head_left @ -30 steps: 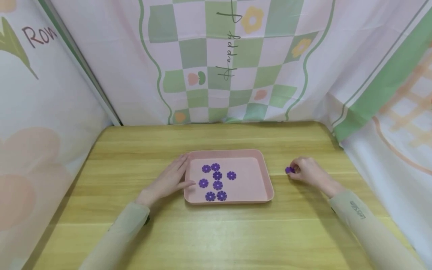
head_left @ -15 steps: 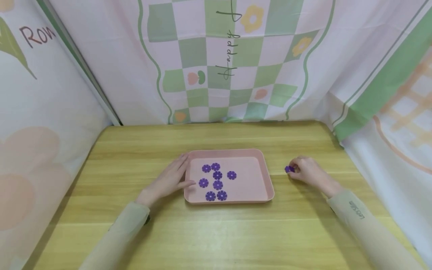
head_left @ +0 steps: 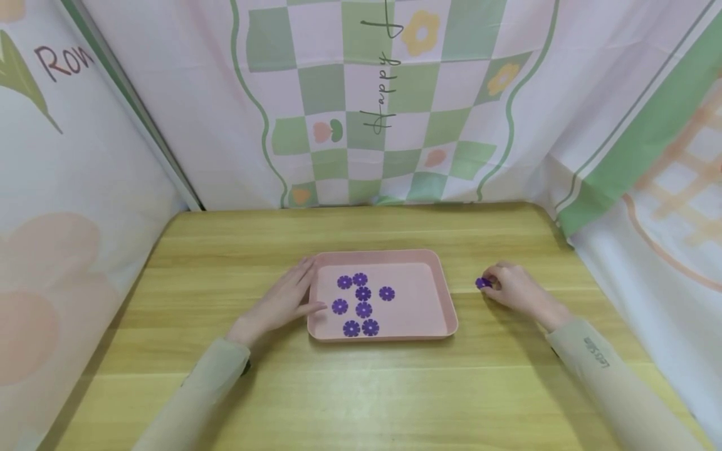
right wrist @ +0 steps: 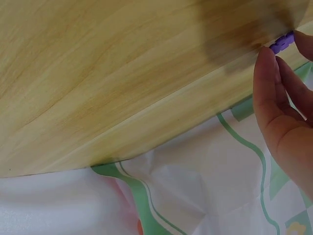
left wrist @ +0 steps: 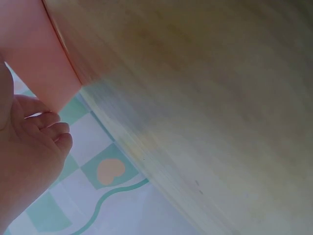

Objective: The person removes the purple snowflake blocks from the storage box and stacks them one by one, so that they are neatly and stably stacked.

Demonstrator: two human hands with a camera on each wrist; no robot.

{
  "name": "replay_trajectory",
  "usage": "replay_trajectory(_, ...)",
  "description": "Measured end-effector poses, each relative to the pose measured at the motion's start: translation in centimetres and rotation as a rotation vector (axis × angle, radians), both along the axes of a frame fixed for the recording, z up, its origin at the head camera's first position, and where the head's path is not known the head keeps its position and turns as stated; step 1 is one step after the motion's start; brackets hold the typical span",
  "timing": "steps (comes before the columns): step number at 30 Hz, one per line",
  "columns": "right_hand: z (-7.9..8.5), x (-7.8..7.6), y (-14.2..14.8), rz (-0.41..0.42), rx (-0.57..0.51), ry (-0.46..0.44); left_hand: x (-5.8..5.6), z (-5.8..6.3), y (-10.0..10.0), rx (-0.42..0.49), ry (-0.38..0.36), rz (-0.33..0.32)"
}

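Observation:
A shallow pink tray [head_left: 417, 307] stands on the table with several flat purple snowflake discs [head_left: 363, 309] lying in its left and middle part. My left hand [head_left: 276, 300] rests at the tray's left side, fingers extended along the outside and thumb reaching over the rim. In the left wrist view, the fingertips of the left hand [left wrist: 36, 142] touch the tray's pink wall [left wrist: 44, 54]. Right of the tray, my right hand [head_left: 516, 288] pinches a purple snowflake disc [head_left: 482, 283] between thumb and fingers. The right wrist view shows this disc [right wrist: 282, 43] edge-on, partly hidden by the fingertips.
The wooden table [head_left: 372, 394] ends at a patterned curtain [head_left: 389, 94] behind the tray. Hanging cloth also borders the left [head_left: 68, 282] and right [head_left: 637, 250] sides. The tray has a raised rim all round.
Hardly anything differs. Both hands, the tray and the discs stay in place; the right hand keeps its pinch on the purple disc.

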State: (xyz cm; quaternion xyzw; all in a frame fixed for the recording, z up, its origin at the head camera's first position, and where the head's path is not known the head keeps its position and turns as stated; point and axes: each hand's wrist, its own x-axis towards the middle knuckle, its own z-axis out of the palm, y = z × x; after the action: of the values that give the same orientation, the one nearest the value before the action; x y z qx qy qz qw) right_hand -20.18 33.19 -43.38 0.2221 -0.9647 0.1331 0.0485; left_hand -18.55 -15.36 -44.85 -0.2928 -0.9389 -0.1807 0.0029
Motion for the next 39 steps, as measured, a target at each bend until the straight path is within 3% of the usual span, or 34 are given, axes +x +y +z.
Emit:
replay_trajectory(12,0.4,0.0,-0.1,-0.029,-0.076,-0.037,0.1,0.1,-0.1,0.0,-0.003,-0.004)
replay_trajectory(29,2.7,0.7,-2.8,0.028,-0.146,0.015,-0.1,-0.2,-0.2,-0.009,0.009,-0.006)
replay_trajectory(39,3.2,0.4,-4.7,0.074,-0.197,0.023,-0.1,-0.3,-0.2,-0.015,0.004,-0.002)
